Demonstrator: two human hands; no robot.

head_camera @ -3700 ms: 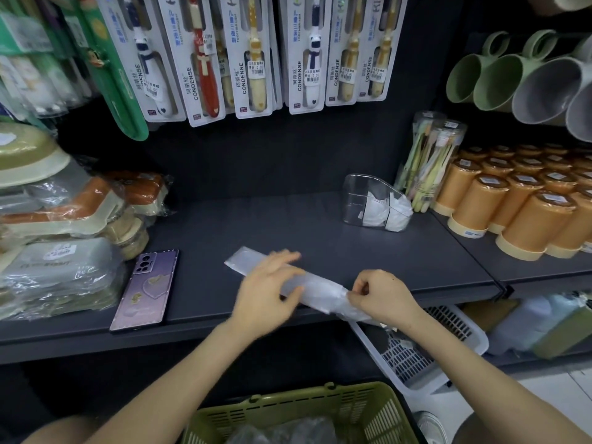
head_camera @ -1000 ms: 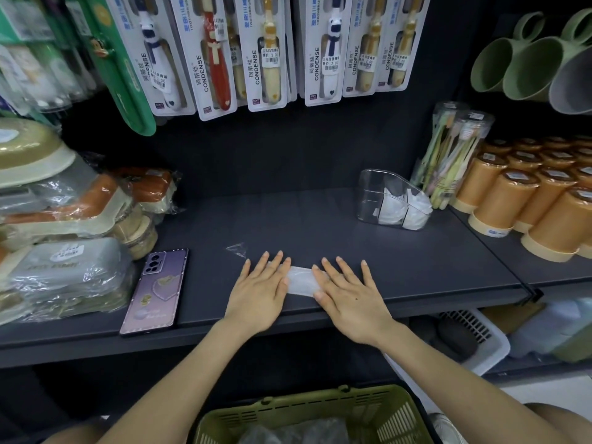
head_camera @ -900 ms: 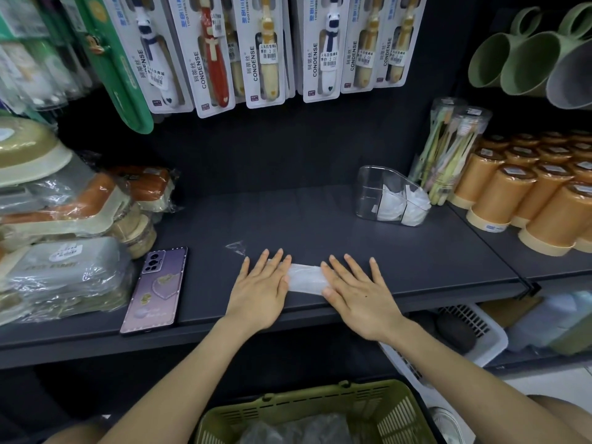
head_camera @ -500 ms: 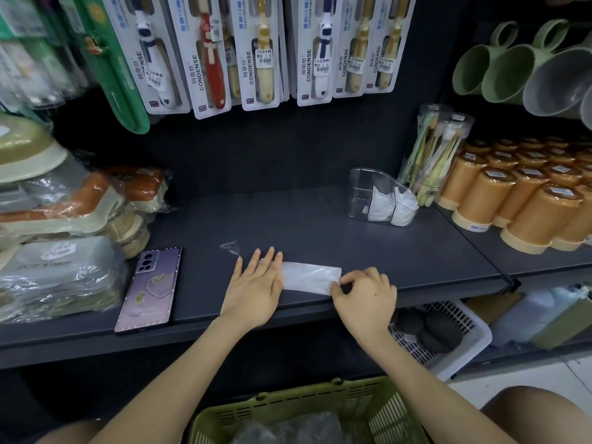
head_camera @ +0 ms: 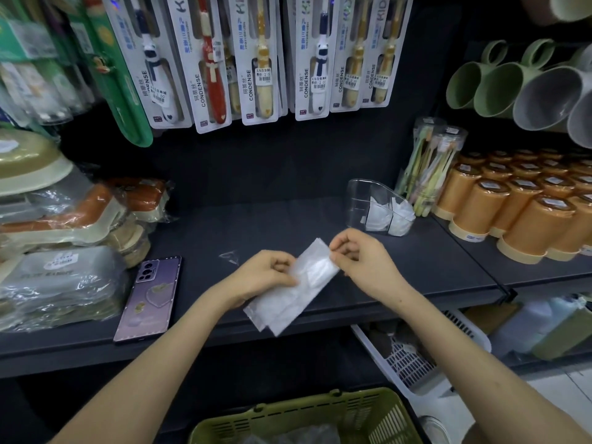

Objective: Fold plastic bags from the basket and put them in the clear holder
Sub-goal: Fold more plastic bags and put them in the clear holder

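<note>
Head view shows left grip and right grip both pinching the folded plastic bag over the shelf's front edge; folding it well likely means matching edges, then pressing flat.

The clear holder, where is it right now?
In the head view, the clear holder stands right of centre on the shelf, beside the toothbrush tubs.

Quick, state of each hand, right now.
Left hand: closed, pinching the folded plastic bag near its middle.
Right hand: closed, pinching the same bag's upper end.
</note>
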